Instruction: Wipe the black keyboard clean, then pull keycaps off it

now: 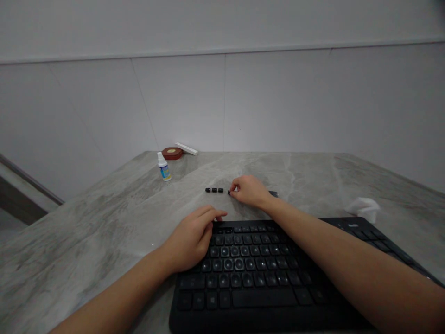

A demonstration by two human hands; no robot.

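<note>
A black keyboard (264,298) lies on the grey marbled table in front of me. My left hand (193,239) rests over its upper left corner, fingers stretched out past the back edge and holding nothing. Beyond the keyboard, my right hand (248,190) pinches a small black keycap (229,192) at the table top, mostly covered by the fingertips. Just left of it, three black keycaps (214,190) sit in a short row. A flat dark object (273,193) shows partly behind my right wrist; I cannot make out its kind.
At the back left stands a small white spray bottle (164,168) with a blue and yellow label. Behind it are a reddish-brown box (172,153) and a white flat strip (187,149) near the wall. A crumpled white tissue (364,208) lies right, behind the keyboard.
</note>
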